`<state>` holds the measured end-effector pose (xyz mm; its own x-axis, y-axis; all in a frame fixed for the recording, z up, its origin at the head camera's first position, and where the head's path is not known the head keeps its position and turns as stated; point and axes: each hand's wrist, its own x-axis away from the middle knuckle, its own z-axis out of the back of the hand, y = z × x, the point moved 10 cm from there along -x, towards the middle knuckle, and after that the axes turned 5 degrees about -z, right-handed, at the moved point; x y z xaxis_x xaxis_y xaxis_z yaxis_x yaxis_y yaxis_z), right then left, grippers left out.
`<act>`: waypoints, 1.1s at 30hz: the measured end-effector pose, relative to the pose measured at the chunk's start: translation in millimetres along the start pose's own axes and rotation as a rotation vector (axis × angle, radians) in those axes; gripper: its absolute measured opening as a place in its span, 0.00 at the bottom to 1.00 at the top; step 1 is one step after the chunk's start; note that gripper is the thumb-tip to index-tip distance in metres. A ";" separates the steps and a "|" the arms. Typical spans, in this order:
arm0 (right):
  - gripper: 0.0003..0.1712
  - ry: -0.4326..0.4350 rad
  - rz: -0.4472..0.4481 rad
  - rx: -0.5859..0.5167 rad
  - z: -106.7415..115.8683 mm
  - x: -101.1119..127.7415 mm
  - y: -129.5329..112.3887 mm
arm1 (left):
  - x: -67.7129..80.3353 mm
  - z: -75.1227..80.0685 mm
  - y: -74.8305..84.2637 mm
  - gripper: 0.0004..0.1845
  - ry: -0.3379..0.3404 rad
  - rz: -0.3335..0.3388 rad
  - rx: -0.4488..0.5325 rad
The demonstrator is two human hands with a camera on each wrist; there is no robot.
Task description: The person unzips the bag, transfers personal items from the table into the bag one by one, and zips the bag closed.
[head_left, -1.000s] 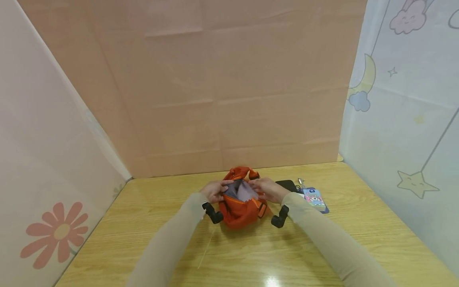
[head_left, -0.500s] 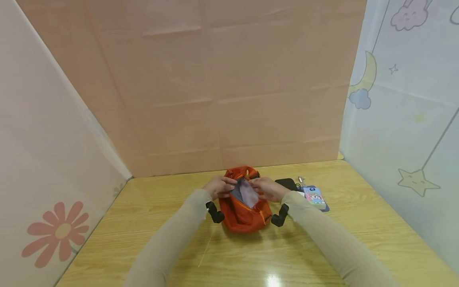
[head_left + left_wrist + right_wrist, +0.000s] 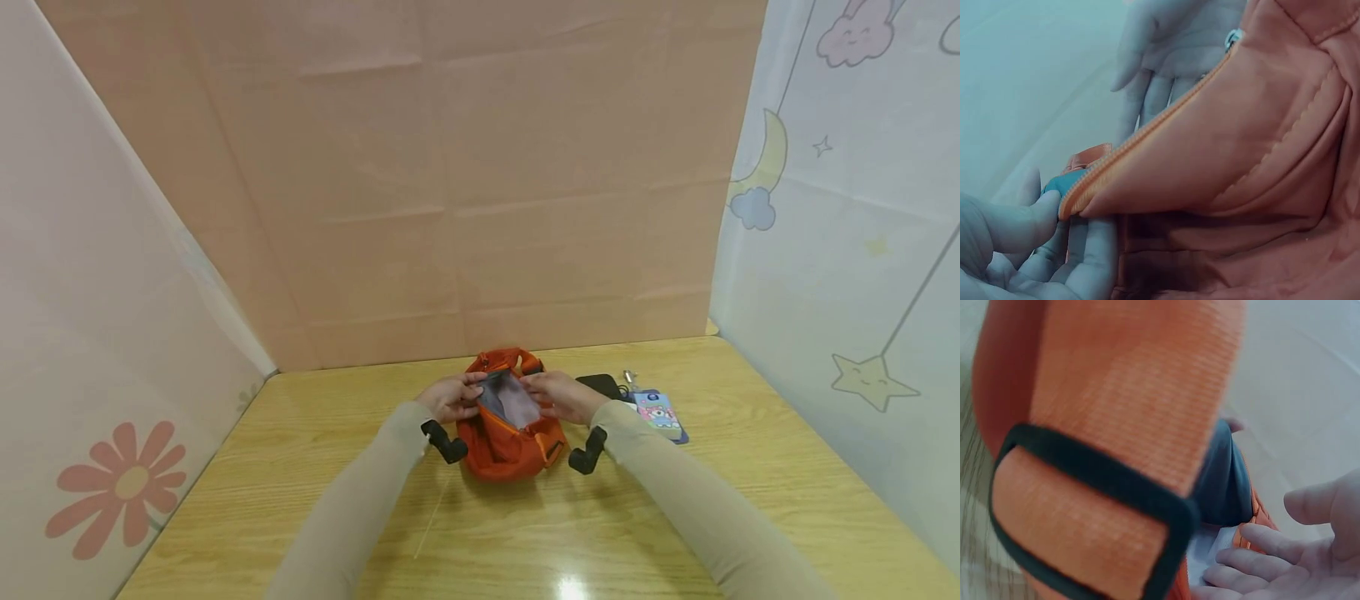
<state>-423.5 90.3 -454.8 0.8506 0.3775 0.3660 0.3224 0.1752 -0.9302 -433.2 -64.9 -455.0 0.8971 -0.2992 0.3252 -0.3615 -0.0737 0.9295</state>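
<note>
Centrally, orange zipped bag [image 3: 510, 458]: on the wood-grain worktop [image 3: 300, 475], between the two hands; its mouth gapes upward in the head view, baring a grey-lilac lining [image 3: 517, 404]
Left hand [image 3: 450, 398]: holding the bag, thumb and fingers pinching its rim; the head view places it at the mouth's left side, while only the left wrist view makes the pinch plain
Zip [image 3: 1141, 134]: runs slantwise along the rim in the left wrist view, up to a pale slider [image 3: 1233, 39]; the head view gives it as a mere orange line
Right hand [image 3: 564, 397]: at the mouth's right side; in the right wrist view its fingers stretch out at the rim, the thumb wide apart from them
Strap [image 3: 1141, 369]: ribbed orange webbing threaded through a black buckle [image 3: 1097, 465]; it fills much of the right wrist view
Black case [image 3: 598, 384], cartoon-printed box [image 3: 657, 414], silvery item [image 3: 629, 379]: seen by the head view alone; grouped beyond the right hand; the silvery one is too small to name
</note>
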 end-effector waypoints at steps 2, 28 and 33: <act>0.29 -0.004 0.002 0.003 -0.4 0.5 -0.4 | 0.2 0.9 -0.2 0.23 0.009 0.011 -0.030; 0.30 -0.066 0.010 -0.045 -5.2 6.9 -7.4 | 0.6 0.4 12.5 0.26 -0.090 -0.067 -0.227; 0.31 -0.173 0.107 -0.121 -7.6 24.0 -28.4 | -0.4 -4.7 13.5 0.26 -0.103 -0.065 -0.215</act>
<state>-409.1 87.5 -419.9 0.8020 0.5404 0.2547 0.2907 0.0195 -0.9566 -437.2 -61.3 -441.7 0.8820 -0.3964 0.2547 -0.2321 0.1050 0.9670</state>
